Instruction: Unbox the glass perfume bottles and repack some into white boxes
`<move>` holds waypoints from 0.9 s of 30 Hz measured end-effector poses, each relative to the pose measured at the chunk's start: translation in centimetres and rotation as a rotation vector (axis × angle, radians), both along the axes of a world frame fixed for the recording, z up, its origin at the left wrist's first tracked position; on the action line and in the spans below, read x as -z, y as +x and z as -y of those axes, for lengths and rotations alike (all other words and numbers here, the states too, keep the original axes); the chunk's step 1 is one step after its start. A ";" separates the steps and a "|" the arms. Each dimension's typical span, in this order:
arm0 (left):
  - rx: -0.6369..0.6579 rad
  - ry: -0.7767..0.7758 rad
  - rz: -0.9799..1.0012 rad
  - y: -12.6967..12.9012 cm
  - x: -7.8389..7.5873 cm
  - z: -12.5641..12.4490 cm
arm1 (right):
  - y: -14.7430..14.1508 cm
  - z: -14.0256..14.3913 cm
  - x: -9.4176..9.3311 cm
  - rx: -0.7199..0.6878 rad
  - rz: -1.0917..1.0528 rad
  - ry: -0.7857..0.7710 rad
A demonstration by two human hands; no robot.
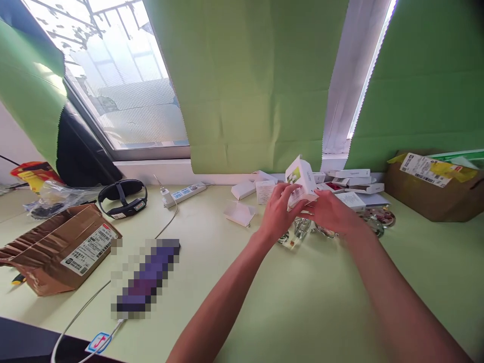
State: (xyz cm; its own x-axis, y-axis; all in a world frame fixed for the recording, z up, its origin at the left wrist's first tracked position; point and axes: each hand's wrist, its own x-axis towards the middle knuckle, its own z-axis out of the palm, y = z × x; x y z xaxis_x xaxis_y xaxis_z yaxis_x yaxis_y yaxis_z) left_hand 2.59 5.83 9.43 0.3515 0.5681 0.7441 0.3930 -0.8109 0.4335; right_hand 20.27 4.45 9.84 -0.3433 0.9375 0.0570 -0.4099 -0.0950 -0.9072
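Note:
A small white cardboard box [304, 175] with a green picture on one side is held tilted above the table. My left hand [279, 213] grips its left and lower side, with the fingers wrapped over the front. From the right, my right hand [333, 207] closes on the box's lower right corner; some of its fingertips are hidden behind the box. Below both hands lies a clear plastic packet [297, 237] with shiny items. Beside the box stand a printed white box [263, 192] and an open white carton [244, 189].
Several white boxes [353, 174] are piled at the back right, near round shiny items [381, 218]. A brown carton [434, 196] stands far right. On the left are another brown carton [81, 252], a black headset [123, 199], a power strip [189, 191] and a cabled, pixelated phone-like device [149, 277].

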 end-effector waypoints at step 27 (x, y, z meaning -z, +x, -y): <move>-0.145 0.231 0.279 -1.5 1.1 -0.4 | -4.6 0.2 -0.5 0.146 -0.166 0.187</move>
State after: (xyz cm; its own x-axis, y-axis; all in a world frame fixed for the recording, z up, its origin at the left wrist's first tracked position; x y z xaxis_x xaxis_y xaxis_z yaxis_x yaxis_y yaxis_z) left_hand 1.11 6.25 8.35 0.0461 0.4038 0.9137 0.4038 -0.8441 0.3527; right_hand 15.70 4.24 10.30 -0.1765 0.9443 0.2779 -0.5517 0.1389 -0.8224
